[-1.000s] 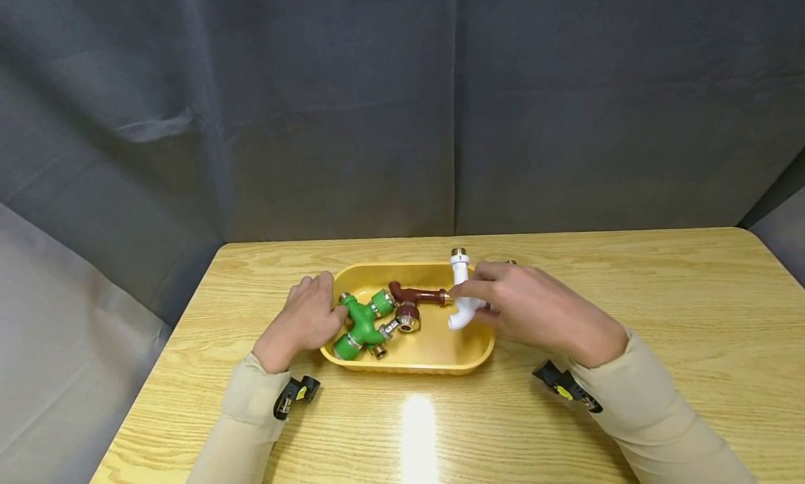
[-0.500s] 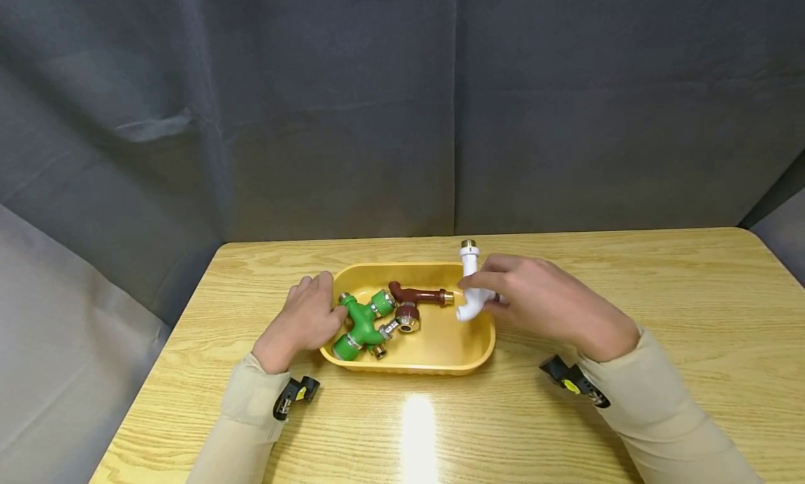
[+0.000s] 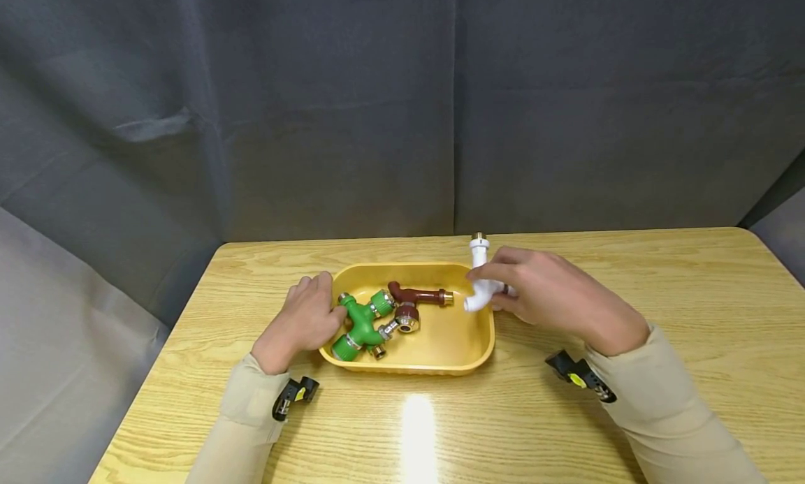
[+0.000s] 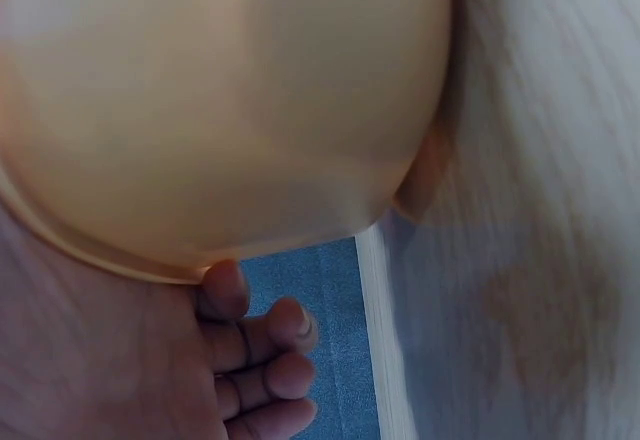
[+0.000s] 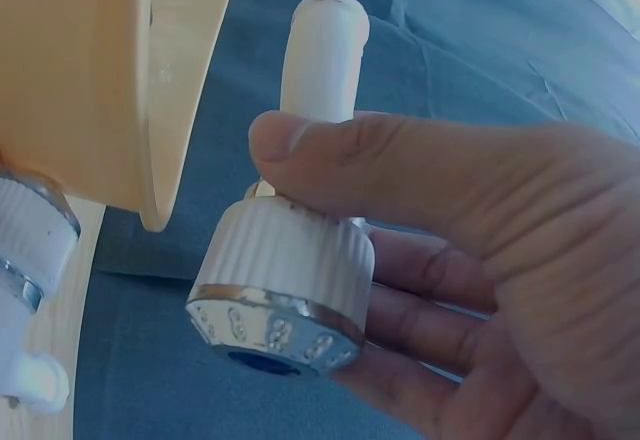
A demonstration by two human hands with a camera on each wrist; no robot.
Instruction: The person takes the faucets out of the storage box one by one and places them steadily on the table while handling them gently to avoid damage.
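Currently, a wooden tabletop [image 3: 692,288] carries a yellow tub [image 3: 440,337] near its far edge. The left hand [image 3: 303,321] grips the tub's end nearer the tabletop's left edge; the right hand [image 3: 556,299], by the opposite end, is curled in a grasp. A green tap [image 3: 363,327] lies in the tub's left end; smaller are the white tap [image 3: 481,297] clasped in the right hand and the brown tap [image 3: 415,296] lying mid-tub.
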